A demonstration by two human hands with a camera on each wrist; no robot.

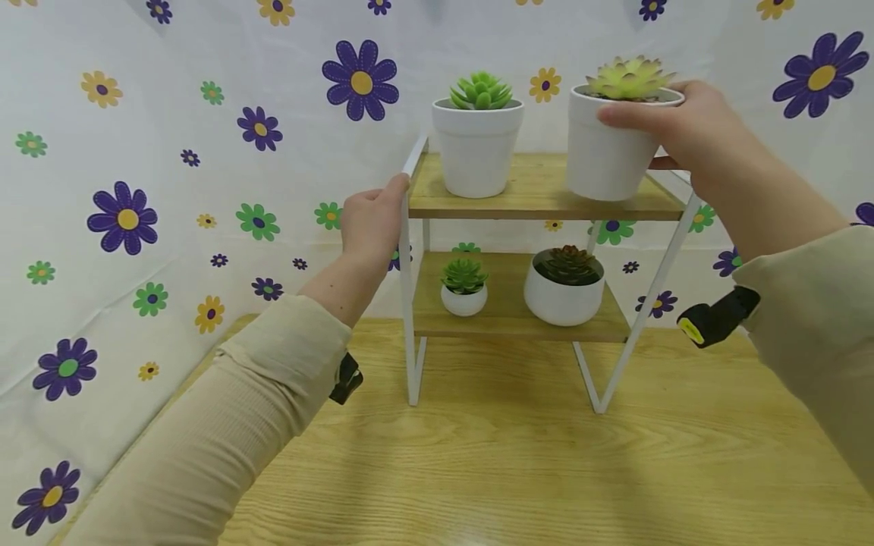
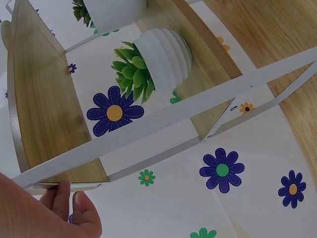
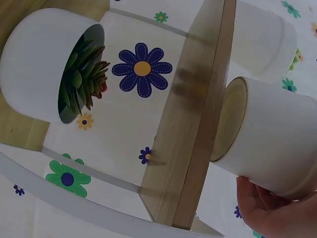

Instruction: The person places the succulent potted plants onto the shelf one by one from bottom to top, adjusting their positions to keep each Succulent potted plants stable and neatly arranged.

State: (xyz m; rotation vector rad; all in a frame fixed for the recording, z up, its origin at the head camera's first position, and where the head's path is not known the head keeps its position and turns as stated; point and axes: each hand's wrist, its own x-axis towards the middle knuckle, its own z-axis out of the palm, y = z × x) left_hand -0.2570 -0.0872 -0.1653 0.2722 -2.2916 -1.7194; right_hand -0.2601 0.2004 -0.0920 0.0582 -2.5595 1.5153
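Note:
My right hand (image 1: 703,136) grips a white flowerpot (image 1: 608,152) with a pale yellow-green succulent, thumb across the front below the rim. In the right wrist view the bottom of this flowerpot (image 3: 277,134) shows, tilted, close over the top shelf's edge. My left hand (image 1: 372,220) holds the upper left corner of the two-tier plant stand (image 1: 546,214), its fingers (image 2: 62,201) curled at the white metal frame under the top board. Left of the gripped pot, another white pot (image 1: 476,152) with a bright green succulent stands on the top shelf.
The lower shelf (image 1: 501,330) bears a small round pot (image 1: 464,301) with a green succulent and a wider white bowl pot (image 1: 565,296) with a dark reddish one. The stand rests on a wooden table (image 1: 492,455) against a flower-patterned cloth (image 1: 171,91).

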